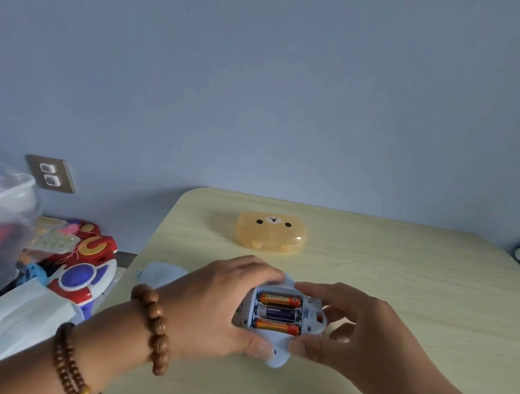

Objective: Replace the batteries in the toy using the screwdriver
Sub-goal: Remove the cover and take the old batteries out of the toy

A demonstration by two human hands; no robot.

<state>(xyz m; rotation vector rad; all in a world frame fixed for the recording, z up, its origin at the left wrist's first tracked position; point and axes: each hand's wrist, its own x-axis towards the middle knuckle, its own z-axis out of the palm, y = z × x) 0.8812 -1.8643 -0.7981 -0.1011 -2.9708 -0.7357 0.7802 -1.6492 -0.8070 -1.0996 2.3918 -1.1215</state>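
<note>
While judged past midway, not finished. Table (402, 290): pale wood, bare on most of its top. Toy pile (81, 262) off table edge, left of toy, irrelevant. Orange case (270, 232) beyond toy, well apart, lid down; contents not visible. Left hand (210, 306) wrapped on toy's left side, thumb at near edge, fingers over far edge, clamped on toy. Right hand (351, 326) on toy's right side, thumb and fingertips pinching its edge, also clamped on toy. Toy (276, 347): pale blue, underside up, near table's front, between both hands. Cover (162, 271): pale blue piece lying left of toy, near, apart — looks like battery door, already off, so unscrewing judged done. Batteries (279, 313): three seated in open bay, two orange, one dark blue between them. Old or new, cannot tell. Screwdriver not in view; screw not seen either. Left to do, as judged: confirm cells fresh, refit cover, drive screw.
</note>
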